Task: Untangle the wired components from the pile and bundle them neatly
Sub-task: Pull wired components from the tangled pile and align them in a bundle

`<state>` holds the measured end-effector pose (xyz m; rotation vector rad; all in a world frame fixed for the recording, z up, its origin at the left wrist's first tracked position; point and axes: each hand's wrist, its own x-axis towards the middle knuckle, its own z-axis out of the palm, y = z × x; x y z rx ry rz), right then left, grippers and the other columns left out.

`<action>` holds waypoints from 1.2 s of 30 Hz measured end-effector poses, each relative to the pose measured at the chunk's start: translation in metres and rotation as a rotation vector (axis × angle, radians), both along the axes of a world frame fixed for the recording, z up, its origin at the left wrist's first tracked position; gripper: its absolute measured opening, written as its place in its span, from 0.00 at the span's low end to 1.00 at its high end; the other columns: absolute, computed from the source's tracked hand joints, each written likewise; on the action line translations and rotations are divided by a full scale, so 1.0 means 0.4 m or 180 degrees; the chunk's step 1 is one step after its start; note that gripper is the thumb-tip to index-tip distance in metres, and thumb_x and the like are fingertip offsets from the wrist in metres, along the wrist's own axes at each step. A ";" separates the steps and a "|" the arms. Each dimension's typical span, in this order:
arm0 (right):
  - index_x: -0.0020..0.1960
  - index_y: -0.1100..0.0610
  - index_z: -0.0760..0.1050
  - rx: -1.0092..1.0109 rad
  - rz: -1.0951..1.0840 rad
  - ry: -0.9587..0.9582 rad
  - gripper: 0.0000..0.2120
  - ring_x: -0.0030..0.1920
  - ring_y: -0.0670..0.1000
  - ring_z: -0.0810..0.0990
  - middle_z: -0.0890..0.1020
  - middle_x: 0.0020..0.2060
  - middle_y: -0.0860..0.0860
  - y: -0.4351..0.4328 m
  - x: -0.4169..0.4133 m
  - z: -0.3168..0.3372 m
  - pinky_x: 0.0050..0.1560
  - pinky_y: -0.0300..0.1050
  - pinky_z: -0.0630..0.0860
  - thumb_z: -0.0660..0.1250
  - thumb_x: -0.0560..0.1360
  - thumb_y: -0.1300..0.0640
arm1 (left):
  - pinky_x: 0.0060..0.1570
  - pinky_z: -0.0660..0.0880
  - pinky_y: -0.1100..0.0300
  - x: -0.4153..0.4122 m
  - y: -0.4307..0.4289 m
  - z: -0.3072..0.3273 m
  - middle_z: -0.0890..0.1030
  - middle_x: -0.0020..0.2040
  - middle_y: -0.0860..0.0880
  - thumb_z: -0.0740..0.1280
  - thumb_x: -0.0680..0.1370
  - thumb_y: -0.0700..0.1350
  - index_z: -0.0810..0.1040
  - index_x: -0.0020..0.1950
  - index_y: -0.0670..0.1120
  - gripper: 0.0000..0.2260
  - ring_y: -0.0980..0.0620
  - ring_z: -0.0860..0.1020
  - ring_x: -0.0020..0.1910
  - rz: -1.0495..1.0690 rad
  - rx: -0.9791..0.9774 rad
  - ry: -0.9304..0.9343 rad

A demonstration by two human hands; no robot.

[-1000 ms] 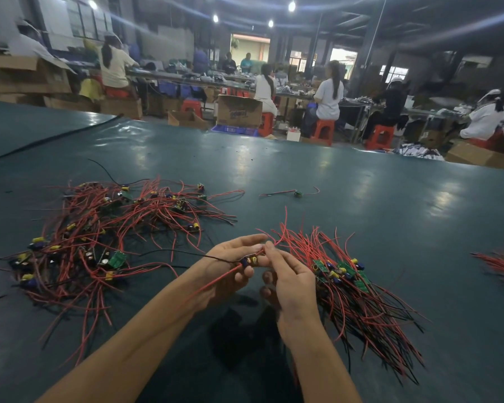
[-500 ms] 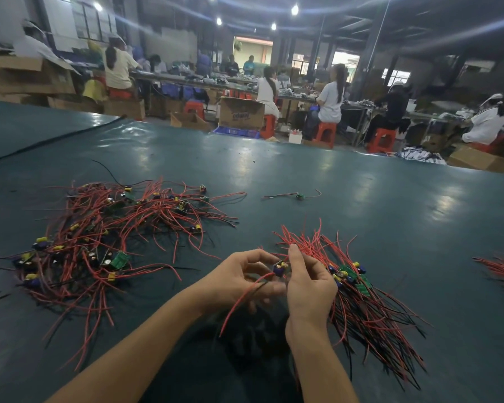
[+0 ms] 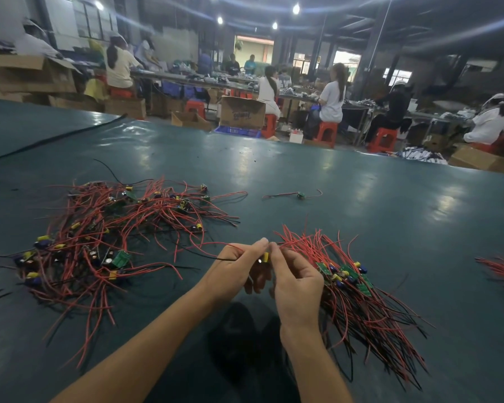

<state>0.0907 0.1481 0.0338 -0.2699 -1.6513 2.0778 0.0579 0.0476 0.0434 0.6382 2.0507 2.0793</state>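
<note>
pinching a component (image 3: 264, 257) between left hand (image 3: 233, 271) and right hand (image 3: 298, 283), just beside the bundle (image 3: 370, 309); its wires (image 3: 213, 258), drooping a moment earlier, now trail level toward the pile (image 3: 105, 237): probably ready to add.

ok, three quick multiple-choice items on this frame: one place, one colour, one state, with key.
1. The tangled pile lies: A) at the person's right B) at the person's left C) inside a box.
2. Its wires are mostly: A) red B) white C) blue.
3. The left hand and right hand are: A) flat and open B) out of view C) pinching one wired component.
Key: B, the aligned bundle lies opposite, at right; A, red strands dominate; C, fingers of both meet on it.
</note>
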 end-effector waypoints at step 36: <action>0.48 0.54 0.82 -0.1086 -0.0738 0.0120 0.08 0.25 0.46 0.80 0.82 0.26 0.50 0.065 -0.013 0.053 0.24 0.35 0.71 0.64 0.81 0.60 | 0.27 0.67 0.66 -0.015 -0.027 0.010 0.73 0.22 0.51 0.65 0.76 0.51 0.72 0.23 0.49 0.20 0.55 0.68 0.21 -0.0095 -0.0249 0.0379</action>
